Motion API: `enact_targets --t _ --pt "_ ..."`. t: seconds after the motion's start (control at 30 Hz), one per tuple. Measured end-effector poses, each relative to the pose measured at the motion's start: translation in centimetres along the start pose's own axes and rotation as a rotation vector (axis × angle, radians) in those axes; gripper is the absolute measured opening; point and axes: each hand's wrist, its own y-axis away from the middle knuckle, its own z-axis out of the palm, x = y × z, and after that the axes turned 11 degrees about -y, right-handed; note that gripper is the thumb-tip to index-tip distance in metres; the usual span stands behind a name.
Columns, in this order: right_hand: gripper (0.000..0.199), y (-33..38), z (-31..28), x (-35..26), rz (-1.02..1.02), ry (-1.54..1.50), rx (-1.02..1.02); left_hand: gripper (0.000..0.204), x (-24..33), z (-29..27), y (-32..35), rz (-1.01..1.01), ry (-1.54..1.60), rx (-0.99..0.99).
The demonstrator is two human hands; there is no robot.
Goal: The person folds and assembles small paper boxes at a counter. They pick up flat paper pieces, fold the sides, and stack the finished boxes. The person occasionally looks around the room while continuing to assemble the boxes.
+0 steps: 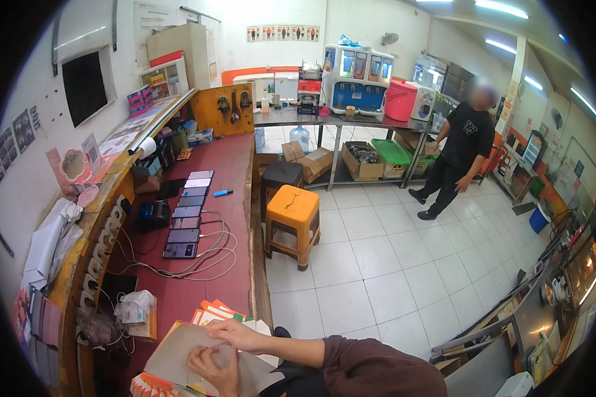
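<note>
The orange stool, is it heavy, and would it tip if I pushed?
The orange stool looks plastic, so it's probably light. Its wide-set legs should make tipping less likely. On those smooth-looking floor tiles, it might slide.

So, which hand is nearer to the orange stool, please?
Right: in view, the right hand is lower-left of the orange stool; the left hand is farther below.

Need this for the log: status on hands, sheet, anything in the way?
Left hand and right hand on pale sheet, grip unclear. Orange-and-white packaging at its edges. Phones farther up red tabletop.
</note>
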Motion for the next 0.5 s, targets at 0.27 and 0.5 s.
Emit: enact_targets --t 0.27,0.5 --pt "0.012 1.0 0.1 -1.2 -0.688 0.609 0.024 0.008 0.0 0.3 -0.6 -0.568 0.802 0.140" --pt "0.015 1.9 1.7 -0.9 -0.635 0.545 -0.021 0.026 1.6 -0.9 -1.9 -0.655 1.107 0.114"
